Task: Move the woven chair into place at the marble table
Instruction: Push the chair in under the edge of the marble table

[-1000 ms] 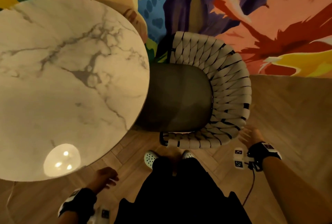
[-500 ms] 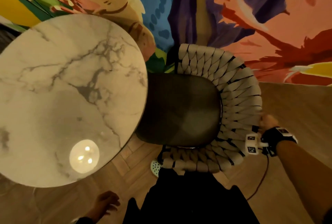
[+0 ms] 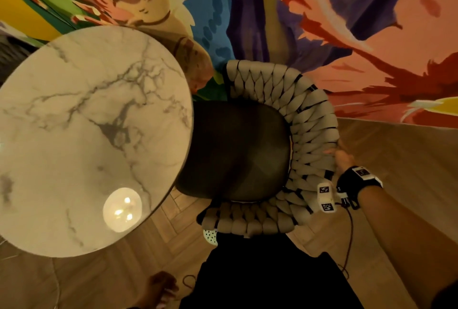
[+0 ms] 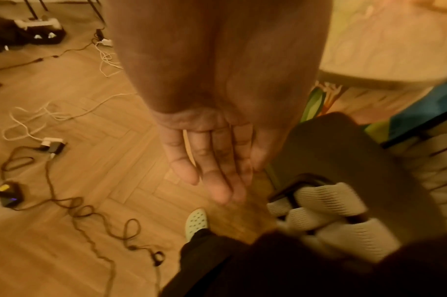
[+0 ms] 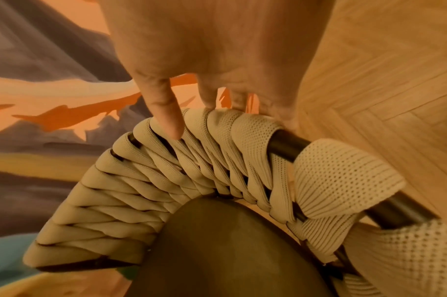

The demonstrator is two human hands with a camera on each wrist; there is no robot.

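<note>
The woven chair [image 3: 309,135] has beige straps around a dark frame and a dark seat cushion [image 3: 238,150]. The front of its seat lies under the edge of the round marble table [image 3: 94,135]. My right hand [image 3: 339,157] grips the rim of the chair back on its right side. In the right wrist view my right hand's [image 5: 212,96] fingers curl over the strap-wrapped rim [image 5: 242,128], and the index finger [image 5: 166,120] lies along the straps. My left hand [image 4: 212,160] hangs with straight fingers over the floor, apart from the chair's near arm [image 4: 326,201], holding nothing.
A painted mural wall [image 3: 347,36] stands right behind the chair and table. Loose cables and chargers [image 4: 52,144] lie on the herringbone wood floor to my left. A perforated white shoe [image 3: 210,235] shows by the chair's near arm.
My right hand moved from beside the chair up to the back rim and took hold of it. My left hand dropped lower and nearer my body.
</note>
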